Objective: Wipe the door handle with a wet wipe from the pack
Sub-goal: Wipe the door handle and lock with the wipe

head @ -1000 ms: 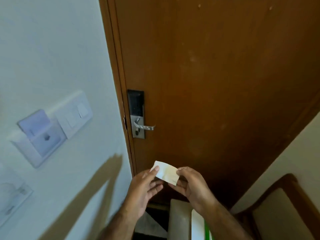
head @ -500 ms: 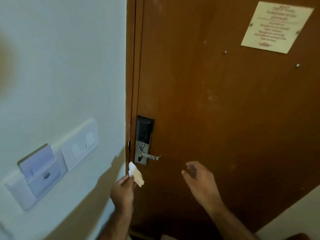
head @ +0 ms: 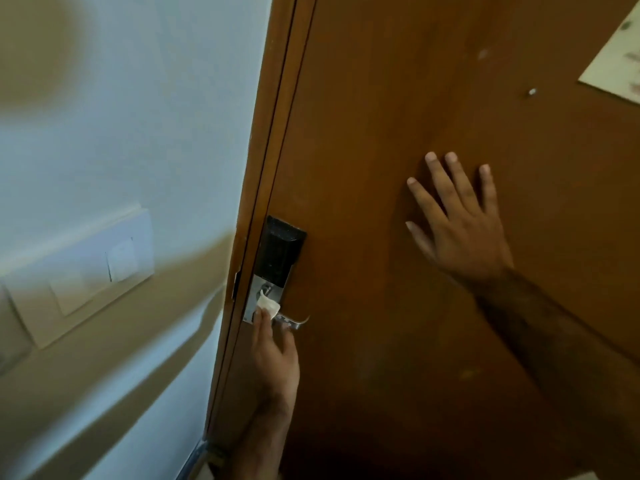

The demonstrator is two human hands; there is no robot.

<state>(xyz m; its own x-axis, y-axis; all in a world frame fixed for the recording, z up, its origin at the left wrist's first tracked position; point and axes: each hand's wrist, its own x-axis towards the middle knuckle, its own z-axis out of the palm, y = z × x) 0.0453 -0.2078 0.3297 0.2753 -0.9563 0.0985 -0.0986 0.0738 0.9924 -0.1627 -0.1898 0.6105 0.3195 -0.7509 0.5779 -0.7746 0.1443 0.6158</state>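
The left hand (head: 273,351) reaches up from the bottom of the view and pinches a small folded white wipe (head: 267,304) between thumb and fingers, pressing it against the base of the silver door handle (head: 291,320), where the lever meets its metal plate. The lever's free end pokes out to the right of the wipe. Above sits the black lock panel (head: 281,252). The right hand (head: 457,223) lies flat on the brown door (head: 381,116), its 5 fingers spread, gripping nothing. On the white wall (head: 138,98) to the left is a switch plate (head: 90,268). A paper notice (head: 616,67) hangs top right.
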